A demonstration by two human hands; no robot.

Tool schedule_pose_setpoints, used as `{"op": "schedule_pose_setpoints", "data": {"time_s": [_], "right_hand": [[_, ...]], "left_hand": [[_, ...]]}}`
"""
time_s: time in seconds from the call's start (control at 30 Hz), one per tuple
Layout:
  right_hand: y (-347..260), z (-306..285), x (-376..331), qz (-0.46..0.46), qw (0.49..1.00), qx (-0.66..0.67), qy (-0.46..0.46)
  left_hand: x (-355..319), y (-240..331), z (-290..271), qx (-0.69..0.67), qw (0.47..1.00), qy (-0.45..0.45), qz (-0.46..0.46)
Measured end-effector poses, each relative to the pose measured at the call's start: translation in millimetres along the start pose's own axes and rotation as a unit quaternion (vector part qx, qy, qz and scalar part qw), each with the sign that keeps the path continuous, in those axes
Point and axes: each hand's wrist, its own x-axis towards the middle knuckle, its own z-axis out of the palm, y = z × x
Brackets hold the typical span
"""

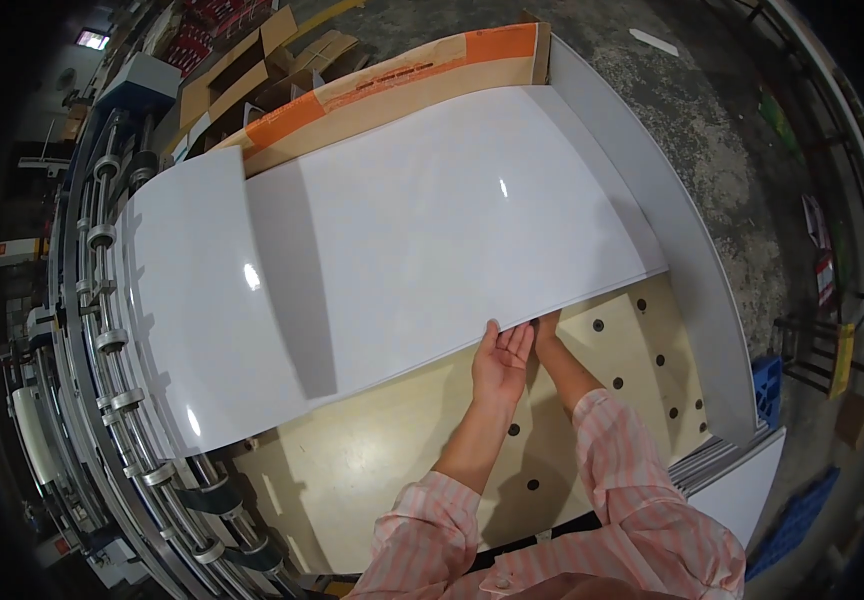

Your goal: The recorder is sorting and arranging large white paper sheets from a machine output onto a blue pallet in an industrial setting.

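A stack of glossy white sheets (pixel 432 200) lies across the pale table, its near edge running slantwise in front of me. My left hand (pixel 502 368) is palm up at that edge, fingers stretched out and thumb apart, tips touching or close to the sheets. It is open. Just to its right, my right hand (pixel 548 326) reaches under the same edge; its fingers are hidden beneath the sheets. At the left, another white sheet (pixel 192 290) curves from the rollers and overlaps the stack.
Metal rollers on shafts (pixel 112 341) line the left side. An orange-and-tan board (pixel 392 90) stands behind the stack, and a grey curved panel (pixel 652 190) bounds the right. The pale tabletop (pixel 382 470) has dark round holes. Cardboard boxes (pixel 237 75) stand beyond; blue pallets (pixel 797 525) lie at right.
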Motion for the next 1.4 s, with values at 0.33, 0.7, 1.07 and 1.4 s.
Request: {"op": "schedule_pose_setpoints", "data": {"time_s": [0.33, 0.7, 1.07, 1.4], "right_hand": [[-163.0, -93.0, -84.6, -0.208, 0.789, -0.556, -0.155], [-174.2, -127.7, -155.5, -0.258, 0.838, -0.458, -0.149], [-156.9, -93.0, -92.9, 0.1, 0.994, -0.044, -0.008], [-183.4, -116.0, -3.5, 0.267, 0.931, 0.227, 0.106]], "left_hand": [[-12.0, 2.7, -55.9, 0.192, 0.974, -0.061, -0.101], [-99.7, 50.1, -138.4, 0.359, 0.933, 0.02, 0.001], [-68.5, 123.6, -136.9, 0.225, 0.939, 0.119, 0.23], [-41.1, 177.5, -125.8, 0.118, 0.97, 0.068, 0.2]]}}
